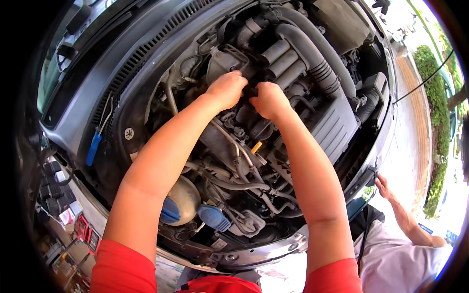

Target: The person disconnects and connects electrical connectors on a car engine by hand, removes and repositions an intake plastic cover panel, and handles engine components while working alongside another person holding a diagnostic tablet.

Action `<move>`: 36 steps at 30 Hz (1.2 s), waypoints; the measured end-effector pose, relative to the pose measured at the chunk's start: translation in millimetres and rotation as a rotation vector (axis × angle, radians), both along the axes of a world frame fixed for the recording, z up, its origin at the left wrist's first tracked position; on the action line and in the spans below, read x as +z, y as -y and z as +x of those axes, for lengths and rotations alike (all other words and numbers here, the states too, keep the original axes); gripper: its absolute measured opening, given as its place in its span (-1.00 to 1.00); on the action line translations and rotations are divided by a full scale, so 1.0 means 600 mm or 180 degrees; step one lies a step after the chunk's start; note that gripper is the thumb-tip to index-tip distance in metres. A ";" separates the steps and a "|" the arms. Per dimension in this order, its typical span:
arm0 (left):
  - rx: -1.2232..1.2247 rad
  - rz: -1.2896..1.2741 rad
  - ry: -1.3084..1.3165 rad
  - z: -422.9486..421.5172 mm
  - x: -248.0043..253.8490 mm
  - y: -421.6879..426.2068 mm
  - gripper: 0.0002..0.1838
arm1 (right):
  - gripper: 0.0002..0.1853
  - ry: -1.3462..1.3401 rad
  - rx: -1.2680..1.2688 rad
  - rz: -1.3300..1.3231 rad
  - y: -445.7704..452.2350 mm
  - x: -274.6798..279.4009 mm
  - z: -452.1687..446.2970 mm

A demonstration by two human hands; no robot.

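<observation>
Both my hands reach into the middle of a car's engine bay. My left hand (227, 90) is closed, with its fingers curled beside a grey metal cover (222, 63); what it grips is hidden. Just to its right, my right hand (271, 101) is closed too, around or against a dark part between the hands that I cannot make out. Grey ribbed intake pipes (288, 63) lie beyond my right hand. Below the hands are metal pipes (237, 146) and a yellow dipstick handle (256, 147).
Blue-handled pliers (94, 148) lie on the cowl at left. A blue reservoir cap (170, 211) and a blue washer cap (213, 218) sit near the front. Another person's hand (383, 186) rests at the car's right edge. Tools (88, 234) lie lower left.
</observation>
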State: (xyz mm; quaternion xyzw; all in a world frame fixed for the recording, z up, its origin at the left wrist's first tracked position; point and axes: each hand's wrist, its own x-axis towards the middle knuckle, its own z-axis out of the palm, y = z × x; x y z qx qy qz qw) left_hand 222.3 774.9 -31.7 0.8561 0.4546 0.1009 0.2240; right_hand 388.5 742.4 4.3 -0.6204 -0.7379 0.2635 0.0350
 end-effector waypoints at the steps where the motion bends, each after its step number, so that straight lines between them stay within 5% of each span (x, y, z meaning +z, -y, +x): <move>1: 0.0074 0.0009 0.0039 0.000 0.001 0.002 -0.73 | -0.71 -0.0011 0.0019 -0.0003 -0.005 -0.002 -0.001; 13: 0.0100 0.0051 0.0444 -0.006 -0.014 -0.009 -0.81 | -0.70 -0.0396 0.0036 -0.0148 -0.002 -0.018 0.011; 18: 0.0014 -0.0668 0.0616 -0.012 -0.007 -0.019 -0.72 | -0.74 -0.0857 -0.0364 -0.0458 0.001 -0.041 0.019; 20: -0.0089 -0.0591 0.0711 -0.013 -0.005 -0.006 -0.72 | -0.73 -0.0574 -0.0396 0.0338 0.010 -0.053 0.011; 31: 0.0026 -0.0043 0.0401 0.000 -0.003 0.004 -0.82 | -0.75 -0.0748 -0.0935 0.0149 0.011 -0.034 -0.005; 36: 0.0227 -0.0349 0.0548 -0.007 0.020 0.005 -0.72 | -0.74 -0.0176 -0.0287 0.0570 0.013 -0.027 0.003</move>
